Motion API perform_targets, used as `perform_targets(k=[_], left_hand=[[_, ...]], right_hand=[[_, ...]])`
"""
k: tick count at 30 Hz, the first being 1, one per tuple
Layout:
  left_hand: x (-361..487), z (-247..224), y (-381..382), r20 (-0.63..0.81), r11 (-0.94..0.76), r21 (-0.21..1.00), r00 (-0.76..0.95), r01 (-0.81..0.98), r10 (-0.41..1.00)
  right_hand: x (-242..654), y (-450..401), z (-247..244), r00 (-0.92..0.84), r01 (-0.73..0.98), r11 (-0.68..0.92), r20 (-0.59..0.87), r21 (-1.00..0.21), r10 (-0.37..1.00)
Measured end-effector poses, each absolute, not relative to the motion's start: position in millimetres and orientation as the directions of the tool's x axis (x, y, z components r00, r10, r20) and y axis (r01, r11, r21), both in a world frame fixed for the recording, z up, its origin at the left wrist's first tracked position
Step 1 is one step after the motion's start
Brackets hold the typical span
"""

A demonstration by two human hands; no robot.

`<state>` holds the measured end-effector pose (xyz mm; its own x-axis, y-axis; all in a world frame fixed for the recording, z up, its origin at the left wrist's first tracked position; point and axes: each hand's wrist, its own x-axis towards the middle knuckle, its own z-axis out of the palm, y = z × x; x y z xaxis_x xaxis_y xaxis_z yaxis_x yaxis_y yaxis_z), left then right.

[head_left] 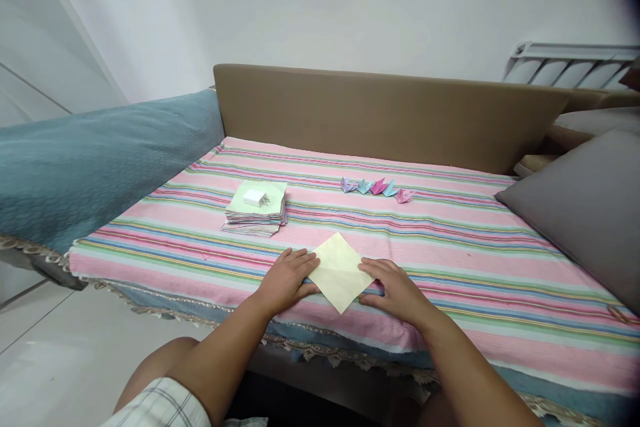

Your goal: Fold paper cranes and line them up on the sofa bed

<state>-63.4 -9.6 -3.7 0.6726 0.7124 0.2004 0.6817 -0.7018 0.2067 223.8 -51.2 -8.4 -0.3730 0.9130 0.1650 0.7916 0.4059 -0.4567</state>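
The left hand and right hand lay open, fingertips touching opposite corners of a thin, pale-yellow square paper sheet on the pink striped cloth. It looked light and easily creased, best held gently by its corners.

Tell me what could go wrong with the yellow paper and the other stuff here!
The yellow paper lies on a soft striped cloth, so a crease pressed there might come out wobbly. It's near the front edge too, so if the left hand and right hand let go, it could perhaps slip off. And the paper stack looks uneven, with a white plug on top, so a bump might topple it.
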Motion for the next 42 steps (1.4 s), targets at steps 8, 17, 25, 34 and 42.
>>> perform_targets(k=[8, 17, 25, 34, 42], left_hand=[[-59.6, -6.8, -7.0, 0.242, -0.646, 0.254, 0.600, 0.720, 0.763], [-57.7, -13.6, -2.2, 0.325, -0.637, 0.321, 0.550, 0.701, 0.769], [-51.0, -1.1, -2.3, 0.502, -0.604, 0.642, 0.336, 0.472, 0.797], [-33.7, 31.7, -10.2, 0.198, -0.166, 0.957, 0.115, -0.238, 0.973], [-27.1, 28.7, -12.4, -0.156, 0.279, 0.843, 0.287, -0.460, 0.945]], right_hand=[[220.3, -43.6, -20.6, -0.305, 0.800, 0.413, 0.297, -0.435, 0.905], [214.7, -41.3, -20.2, -0.221, 0.777, 0.426, 0.433, -0.464, 0.874], [213.3, -46.6, -4.5, -0.081, 0.720, 0.438, 0.561, -0.539, 0.824], [196.5, -56.4, 19.6, 0.215, 0.280, 0.185, 0.250, -0.942, 0.944], [198.3, -45.3, 8.2, 0.250, 0.178, 0.005, 0.051, -0.984, 0.967]])
